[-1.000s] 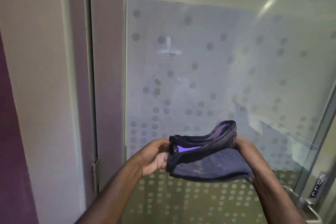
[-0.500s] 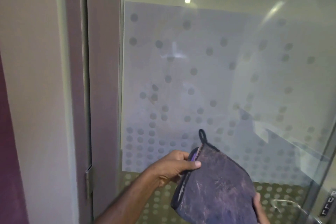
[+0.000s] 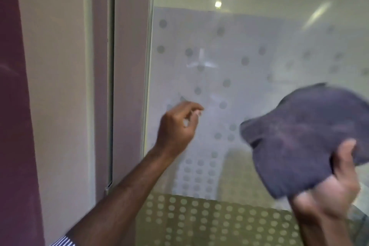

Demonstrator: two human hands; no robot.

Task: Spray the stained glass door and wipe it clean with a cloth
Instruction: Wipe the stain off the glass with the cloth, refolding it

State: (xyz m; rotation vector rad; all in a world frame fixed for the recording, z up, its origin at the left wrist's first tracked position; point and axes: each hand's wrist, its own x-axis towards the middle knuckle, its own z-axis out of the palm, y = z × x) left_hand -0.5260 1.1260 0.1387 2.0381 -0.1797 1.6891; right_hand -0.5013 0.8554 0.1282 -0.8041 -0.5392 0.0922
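The right hand [image 3: 327,189] gripped the dark cloth [image 3: 305,138], fingers [image 3: 345,158] curled into its lower edge, raised before the dotted glass door [image 3: 249,62]. The left hand [image 3: 176,128] hung empty near the glass, fingers loosely curled.

The glass door [image 3: 249,70] stands upright, frosted, patterned with grey dots that crowd denser toward six o'clock. The cloth [image 3: 303,136], dark purple-grey and bunched, sits at three o'clock, raised before the pane; contact cannot be determined.

Cloth [image 3: 311,134] right of left hand [image 3: 177,126], seemingly before glass door [image 3: 249,62].
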